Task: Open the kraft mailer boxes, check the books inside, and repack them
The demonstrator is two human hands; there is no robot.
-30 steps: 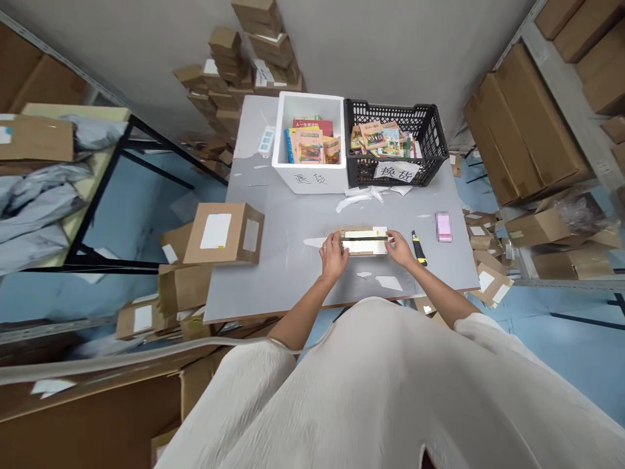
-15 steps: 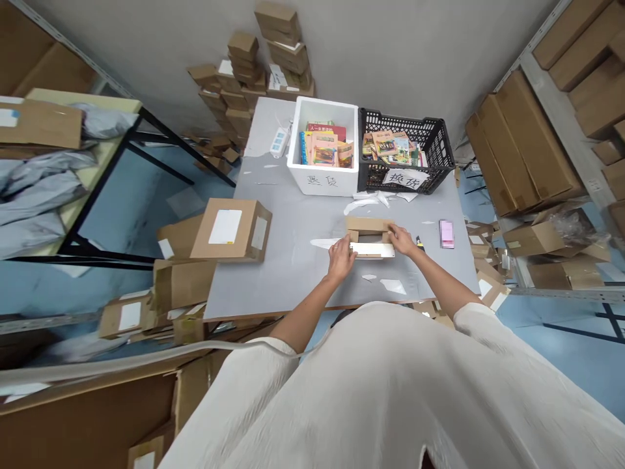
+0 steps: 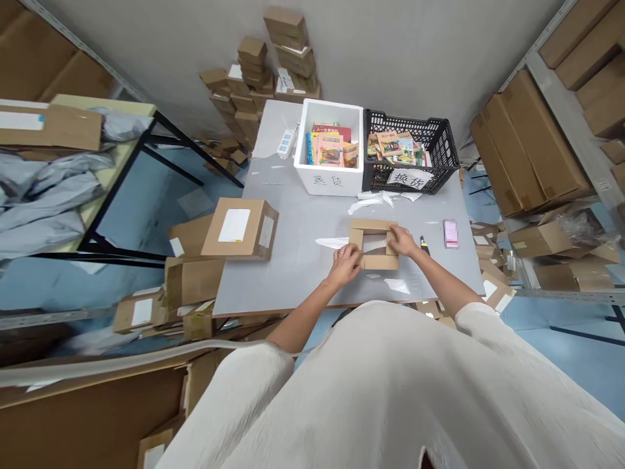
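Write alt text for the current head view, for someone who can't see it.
A person's left hand and right hand hold opposite sides of an open, brown rectangular cardboard box on a grey table. Behind it stand a white foam box and a black plastic crate, both containing colourful books; a larger brown cardboard carton sits to the left.

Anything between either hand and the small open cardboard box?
Nothing visible: the left hand touches the small open cardboard box at its left, the right hand at its right. The cutter lies beside the right forearm, not between.
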